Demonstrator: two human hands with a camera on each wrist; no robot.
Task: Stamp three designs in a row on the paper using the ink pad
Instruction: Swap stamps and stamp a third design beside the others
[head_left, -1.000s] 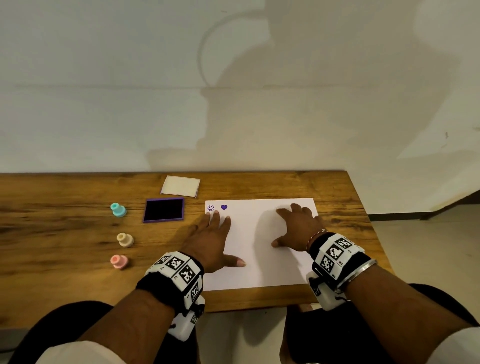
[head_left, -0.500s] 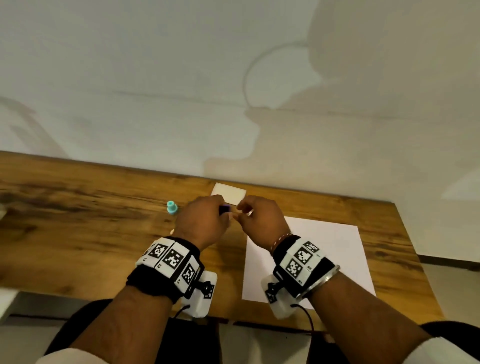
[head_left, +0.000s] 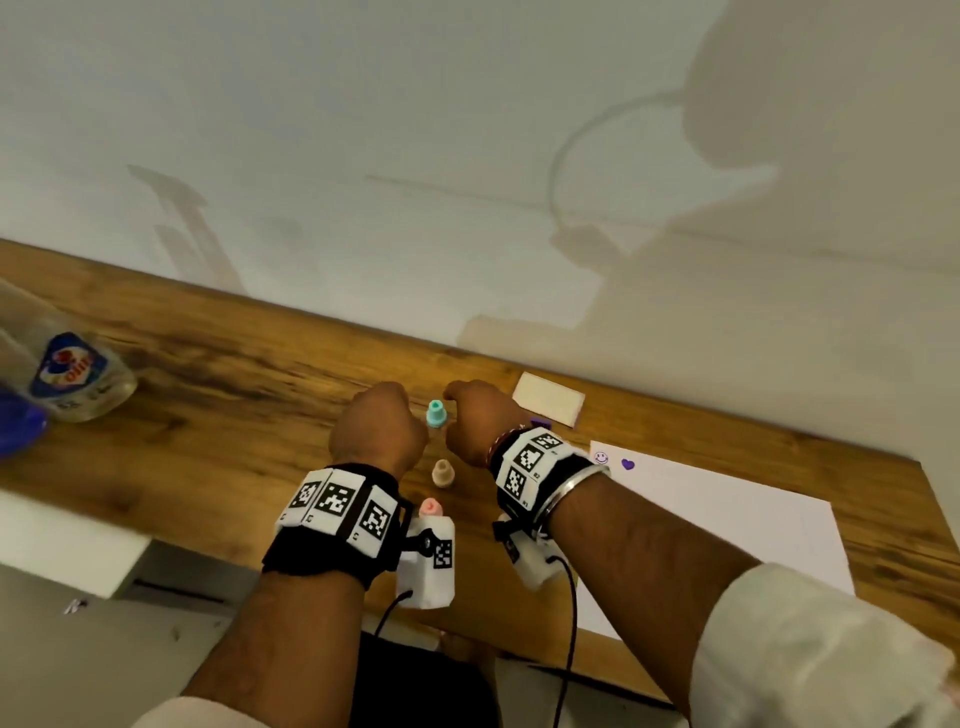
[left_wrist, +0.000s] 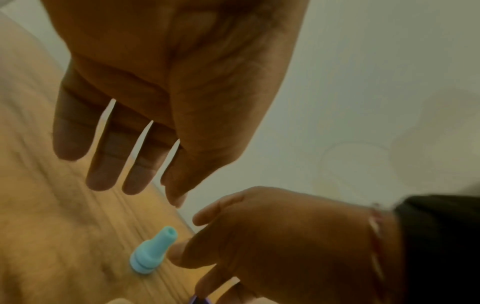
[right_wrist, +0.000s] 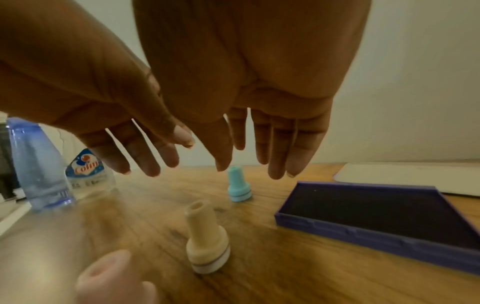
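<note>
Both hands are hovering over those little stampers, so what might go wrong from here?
The right hand and left hand crowd the teal stamper; a bump may topple it or the cream stamper nearby. The open ink pad lies beside the right hand, so a finger could pick up ink and smudge the paper, which already bears two prints.

1. Teal stamp (head_left: 436, 414), cream stamp (head_left: 443, 473), pink stamp (head_left: 430, 506).
2. Purple-edged ink pad (right_wrist: 384, 224), dark inside.
3. White paper (head_left: 727, 525) bearing purple smiley (head_left: 601, 457) and heart (head_left: 627, 464).
4. Brown wood-grain bench (head_left: 208, 395).
5. Black-and-white checkered wristbands (head_left: 337, 506).
</note>
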